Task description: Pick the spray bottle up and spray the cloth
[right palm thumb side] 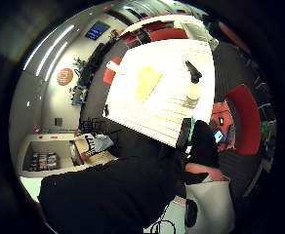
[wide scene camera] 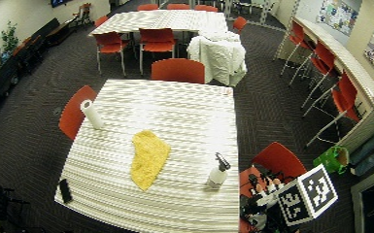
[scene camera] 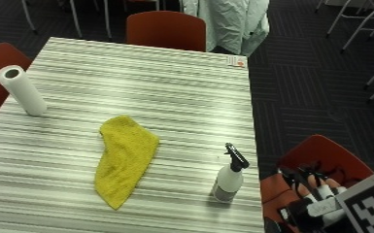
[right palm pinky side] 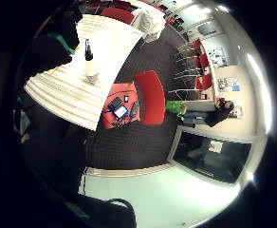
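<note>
A white spray bottle (scene camera: 229, 180) with a black top stands upright on the striped table (scene camera: 174, 87), near the table's right edge. A yellow cloth (scene camera: 123, 158) lies flat on the table to the left of the bottle, apart from it. A roll of paper towel (scene camera: 21, 90) stands far off by the left edge.

The gloved right hand (scene camera: 313, 194) is off the table, past its right edge, over a red chair (scene camera: 329, 155). It touches nothing on the table. Its fingers stick up, and I cannot tell if they are bent or straight.

Only the wide outside view shows a small black thing (wide scene camera: 64, 190) lying near the table's front left corner.

The thumb side palm view shows both the bottle (right palm thumb side: 193, 80) and the cloth (right palm thumb side: 146, 83). The little finger side palm view shows the bottle (right palm pinky side: 90, 64) but not the cloth.
</note>
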